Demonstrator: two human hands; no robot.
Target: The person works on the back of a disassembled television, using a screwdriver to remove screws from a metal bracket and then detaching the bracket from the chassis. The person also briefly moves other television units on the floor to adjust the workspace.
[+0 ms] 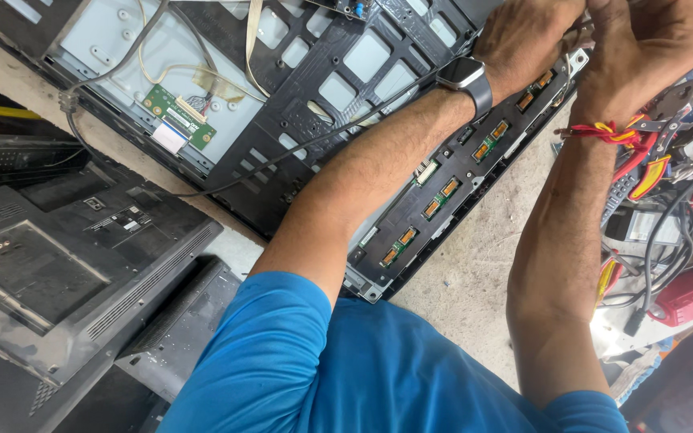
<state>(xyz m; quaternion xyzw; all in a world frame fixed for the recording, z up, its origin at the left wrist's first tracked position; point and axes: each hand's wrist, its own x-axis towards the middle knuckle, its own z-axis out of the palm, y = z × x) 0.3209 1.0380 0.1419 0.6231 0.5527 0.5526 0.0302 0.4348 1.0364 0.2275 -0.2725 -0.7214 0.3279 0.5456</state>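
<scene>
Working at the far corner of an opened flat-panel chassis, the person has both hands pressed close together, the left hand and the right hand almost touching. Along the chassis's near edge runs a long narrow circuit strip with small orange-and-green components. Its long axis lies diagonally, from a near end beside the blue sleeve up to a far end directly under the hands. Both hands sit at that far end. The left forearm, wearing a smartwatch, lies along and over the strip, while the right forearm, with red and yellow thread at the wrist, comes in from off the chassis's edge.

The fingers of both hands are curled and bunched. Something small seems pinched between them, but what it is cannot be told. A green board with a white ribbon sits on the chassis, well apart from the hands. Pliers with red-yellow handles lie just off the chassis, near the right wrist.
</scene>
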